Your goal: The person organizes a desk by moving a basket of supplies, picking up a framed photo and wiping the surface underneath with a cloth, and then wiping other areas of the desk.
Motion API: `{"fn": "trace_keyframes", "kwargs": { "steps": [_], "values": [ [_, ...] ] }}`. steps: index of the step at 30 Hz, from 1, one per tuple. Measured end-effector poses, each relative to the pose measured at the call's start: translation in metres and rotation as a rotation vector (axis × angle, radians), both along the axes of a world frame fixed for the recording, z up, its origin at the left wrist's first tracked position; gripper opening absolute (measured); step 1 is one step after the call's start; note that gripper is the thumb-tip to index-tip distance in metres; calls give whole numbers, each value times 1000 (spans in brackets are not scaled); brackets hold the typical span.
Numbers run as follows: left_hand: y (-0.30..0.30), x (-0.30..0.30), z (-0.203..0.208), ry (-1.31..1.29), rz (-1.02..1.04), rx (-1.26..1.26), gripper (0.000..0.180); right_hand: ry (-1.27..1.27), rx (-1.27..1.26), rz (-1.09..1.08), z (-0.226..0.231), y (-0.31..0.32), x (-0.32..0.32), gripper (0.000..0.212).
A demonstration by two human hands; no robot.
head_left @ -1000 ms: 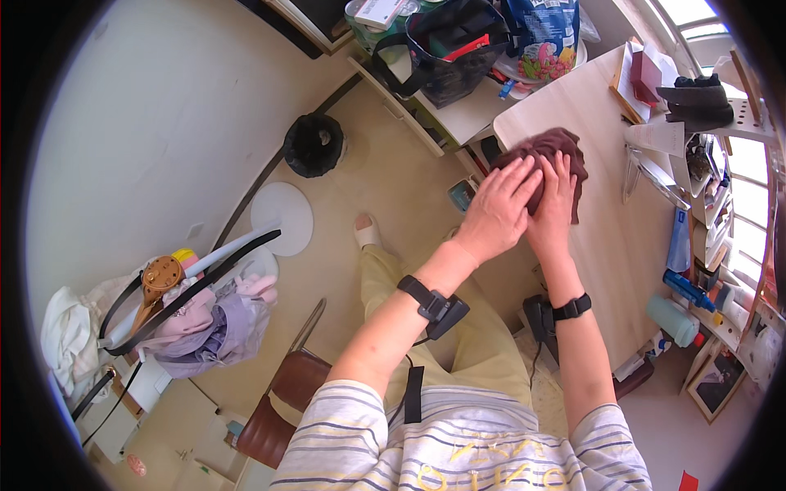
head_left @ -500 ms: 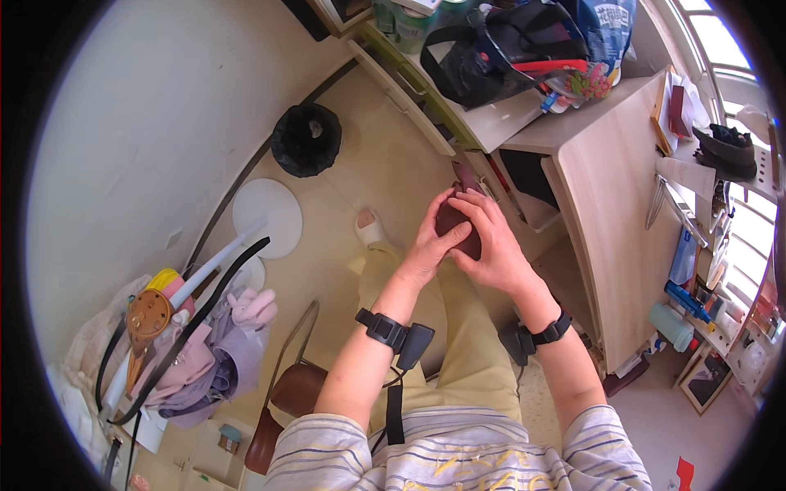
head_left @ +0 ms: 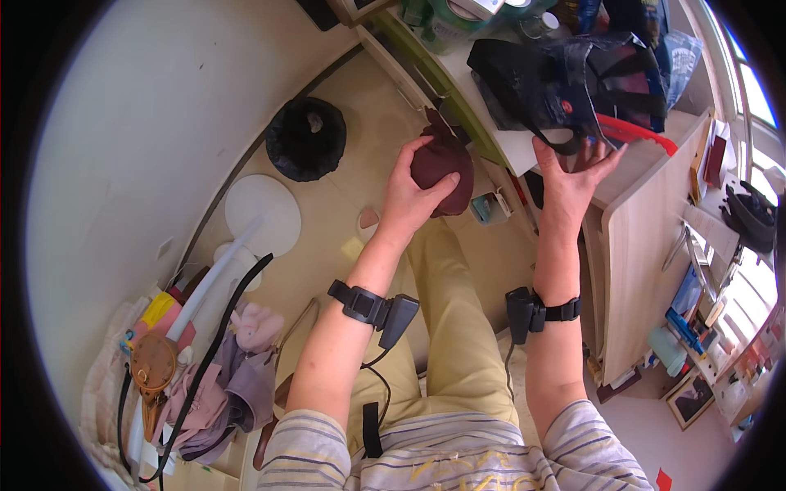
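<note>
My left hand (head_left: 422,186) grips a dark maroon soft rounded thing (head_left: 449,168) with a narrow end at its top. It could be a cap or a pouch; I cannot tell which. Apart from it, my right hand (head_left: 575,184) reaches to the dark navy carry bag (head_left: 565,82) on the cabinet top, fingers spread at the bag's near lower side. The bag's black strap (head_left: 536,135) hangs close to those fingers; whether they touch it is unclear. A red strip (head_left: 634,131) lies along the bag's near side.
Cans and jars (head_left: 450,24) crowd the cabinet top beyond the bag. An open drawer (head_left: 401,78) juts out below. A black-lined bin (head_left: 305,139) and a white round base (head_left: 262,214) stand at left. Bags (head_left: 205,385) hang at lower left; a wooden cabinet (head_left: 651,254) is at right.
My right hand has let go of the maroon thing and moved right and up to the bag. My left hand keeps the maroon thing, now shifted slightly left and up.
</note>
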State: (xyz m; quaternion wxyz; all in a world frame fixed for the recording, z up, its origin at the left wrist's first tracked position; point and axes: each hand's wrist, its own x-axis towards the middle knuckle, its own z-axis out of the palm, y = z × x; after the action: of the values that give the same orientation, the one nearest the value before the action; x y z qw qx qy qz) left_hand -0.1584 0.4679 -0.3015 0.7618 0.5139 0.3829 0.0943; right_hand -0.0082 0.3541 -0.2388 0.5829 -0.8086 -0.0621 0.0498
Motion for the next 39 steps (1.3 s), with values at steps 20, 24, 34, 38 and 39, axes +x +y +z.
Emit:
{"fn": "trace_keyframes", "kwargs": {
  "steps": [20,24,34,38,39],
  "values": [
    [11,92,-33,74,102,430,59,79,524,-292,29,-22,58,28],
    [10,140,-46,6,97,763,61,-46,512,-345,80,-50,64,28],
    [-62,167,-72,250,-552,1286,37,-78,383,-361,99,-68,73,27],
    [-97,140,-77,153,-636,1270,34,-53,369,-351,97,-63,70,27],
    [-98,135,-77,106,-604,1299,34,-48,370,-349,96,-60,70,27]
  ]
}}
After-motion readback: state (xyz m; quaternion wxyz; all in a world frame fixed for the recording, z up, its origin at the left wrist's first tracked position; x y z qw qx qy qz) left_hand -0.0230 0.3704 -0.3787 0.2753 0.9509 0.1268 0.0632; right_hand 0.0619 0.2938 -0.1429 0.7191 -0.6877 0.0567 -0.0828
